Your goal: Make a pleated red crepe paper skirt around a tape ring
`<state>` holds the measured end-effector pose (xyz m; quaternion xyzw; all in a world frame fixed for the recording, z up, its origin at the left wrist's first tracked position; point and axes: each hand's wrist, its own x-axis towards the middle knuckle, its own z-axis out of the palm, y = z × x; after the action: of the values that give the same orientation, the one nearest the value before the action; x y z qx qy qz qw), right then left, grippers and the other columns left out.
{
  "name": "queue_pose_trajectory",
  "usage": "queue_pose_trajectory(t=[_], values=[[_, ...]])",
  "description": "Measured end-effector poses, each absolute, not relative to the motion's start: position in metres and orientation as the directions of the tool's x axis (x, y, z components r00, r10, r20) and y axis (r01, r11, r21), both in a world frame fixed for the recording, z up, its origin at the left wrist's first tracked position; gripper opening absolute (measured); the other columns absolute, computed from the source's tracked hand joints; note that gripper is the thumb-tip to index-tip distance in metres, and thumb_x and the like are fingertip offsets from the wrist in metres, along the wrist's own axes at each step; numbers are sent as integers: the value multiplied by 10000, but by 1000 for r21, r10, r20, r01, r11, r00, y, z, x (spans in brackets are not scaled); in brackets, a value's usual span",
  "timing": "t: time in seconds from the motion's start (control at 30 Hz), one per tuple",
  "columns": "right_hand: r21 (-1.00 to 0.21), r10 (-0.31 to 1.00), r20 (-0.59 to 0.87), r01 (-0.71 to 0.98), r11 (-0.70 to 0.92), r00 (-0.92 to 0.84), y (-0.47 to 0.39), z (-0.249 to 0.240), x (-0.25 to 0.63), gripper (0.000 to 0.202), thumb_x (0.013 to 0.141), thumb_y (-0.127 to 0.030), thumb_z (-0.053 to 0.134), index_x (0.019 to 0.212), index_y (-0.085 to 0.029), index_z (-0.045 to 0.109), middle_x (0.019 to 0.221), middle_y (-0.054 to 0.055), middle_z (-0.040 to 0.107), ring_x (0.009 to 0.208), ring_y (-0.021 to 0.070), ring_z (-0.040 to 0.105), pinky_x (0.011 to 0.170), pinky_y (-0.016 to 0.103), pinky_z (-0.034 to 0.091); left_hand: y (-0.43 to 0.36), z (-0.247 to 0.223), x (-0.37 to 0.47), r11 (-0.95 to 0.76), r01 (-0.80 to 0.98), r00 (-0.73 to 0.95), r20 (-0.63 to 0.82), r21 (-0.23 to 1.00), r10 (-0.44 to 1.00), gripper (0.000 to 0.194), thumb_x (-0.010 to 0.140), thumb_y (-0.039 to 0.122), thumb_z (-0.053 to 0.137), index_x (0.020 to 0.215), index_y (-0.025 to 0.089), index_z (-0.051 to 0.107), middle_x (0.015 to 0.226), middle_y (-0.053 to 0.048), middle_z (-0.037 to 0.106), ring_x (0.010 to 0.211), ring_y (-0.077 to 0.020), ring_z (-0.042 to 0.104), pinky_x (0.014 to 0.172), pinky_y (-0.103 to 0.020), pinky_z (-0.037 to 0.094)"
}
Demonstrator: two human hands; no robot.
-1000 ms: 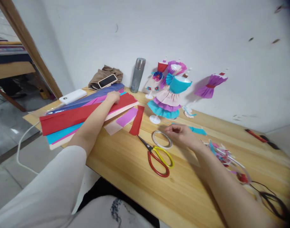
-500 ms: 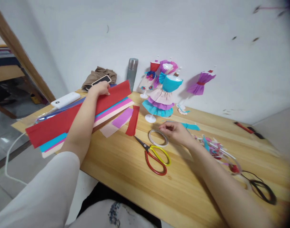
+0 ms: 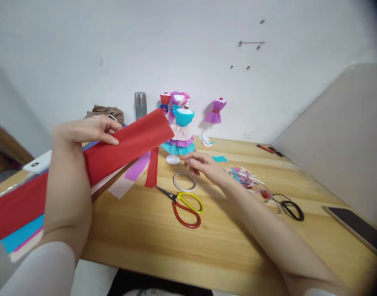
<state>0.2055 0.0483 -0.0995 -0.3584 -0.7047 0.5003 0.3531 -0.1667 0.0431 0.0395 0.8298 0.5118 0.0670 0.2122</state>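
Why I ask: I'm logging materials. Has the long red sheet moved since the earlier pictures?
Yes: held by the left hand, the long red sheet has shifted right, past the bottle.

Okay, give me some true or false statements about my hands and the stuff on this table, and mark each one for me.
1. Your left hand holds the long red sheet. True.
2. Your right hand grips the scissors. False: the scissors lie on the table, apart from your right hand.
3. The purple dress has a red band at its waist. True.
4. The flask lies on its side. False: the flask stands upright.
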Motion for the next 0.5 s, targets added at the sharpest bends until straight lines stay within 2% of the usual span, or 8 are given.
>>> queue_pose_trajectory(t=[0.1, 0.17, 0.23, 0.3, 0.37, 0.43, 0.5], values=[[-976, 842, 186, 1, 217, -506, 48, -87, 216, 587, 800, -659, 627, 1147, -187, 659, 1061, 91, 680, 792, 153, 627, 603, 251, 450, 47, 35, -130, -435, 768, 582, -228, 470, 780, 334, 781, 484, 651, 948, 203, 719, 850, -18, 720, 755, -172, 643, 608, -198, 455], [-978, 840, 184, -9, 208, -510, 49, -81, 226, 624, 764, -675, 655, 1152, -187, 663, 1038, 86, 691, 855, 170, 636, 646, 251, 483, 55, 24, -106, -477, 739, 645, -296, 476, 705, 334, 790, 466, 655, 1005, 219, 722, 853, -9, 712, 768, -173, 644, 617, -190, 445], [-975, 816, 159, 44, 220, -556, 51, -76, 234, 552, 759, -603, 700, 1122, -188, 681, 991, 63, 704, 873, 165, 634, 672, 236, 488, 64, 10, -84, -512, 724, 679, -347, 463, 647, 345, 790, 460, 657, 1030, 221, 725, 834, -11, 703, 742, -173, 637, 610, -189, 435], [-971, 774, 92, 115, 208, -626, 52, -74, 238, 485, 701, -486, 783, 1060, -171, 699, 935, 41, 711, 826, 152, 634, 636, 218, 476, 73, -5, -67, -522, 725, 685, -397, 448, 611, 371, 787, 471, 663, 1056, 223, 726, 776, -14, 685, 660, -163, 609, 585, -198, 424], [-964, 786, 39, 183, 191, -617, 54, -73, 240, 409, 651, -378, 822, 979, -163, 704, 796, -2, 684, 663, 107, 586, 521, 190, 418, 79, -17, -57, -505, 730, 682, -450, 461, 576, 404, 803, 508, 645, 1084, 228, 723, 722, -13, 666, 597, -157, 578, 571, -214, 423], [-960, 806, 2, 224, 167, -592, 56, -75, 241, 341, 633, -325, 826, 907, -163, 702, 679, -36, 636, 548, 78, 519, 455, 183, 380, 83, -25, -51, -510, 710, 703, -447, 486, 553, 428, 826, 544, 608, 1096, 231, 721, 758, -20, 682, 639, -168, 599, 611, -225, 450], [-960, 800, -31, 240, 142, -600, 58, -77, 243, 309, 630, -315, 830, 871, -166, 706, 637, -44, 620, 512, 72, 500, 435, 181, 388, 86, -30, -49, -561, 673, 737, -372, 482, 565, 435, 822, 549, 604, 1085, 225, 726, 861, -31, 708, 757, -190, 636, 684, -228, 475]])
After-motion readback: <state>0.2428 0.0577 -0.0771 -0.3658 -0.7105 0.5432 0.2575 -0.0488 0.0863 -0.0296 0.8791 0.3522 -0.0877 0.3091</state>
